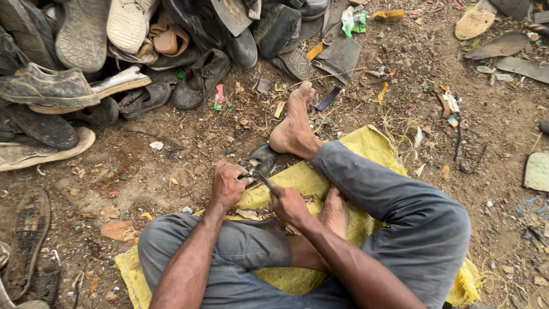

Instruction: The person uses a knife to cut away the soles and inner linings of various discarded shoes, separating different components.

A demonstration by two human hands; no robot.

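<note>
I sit cross-legged on a yellow woven sack (297,180) spread over dirt ground. My left hand (227,184) grips a dark, worn piece of shoe (260,159) and presses it down at the sack's edge, close to my bare foot (294,129). My right hand (287,203) is closed around a thin dark blade or tool (263,180) whose tip meets the shoe piece between my two hands. What part of the tool is handle is hidden in my fist.
A heap of old shoes and soles (114,51) fills the upper left. Loose soles (26,237) lie at the left edge, and more soles (503,46) lie at the upper right. Scraps, wrappers and yellow strands litter the dirt around the sack.
</note>
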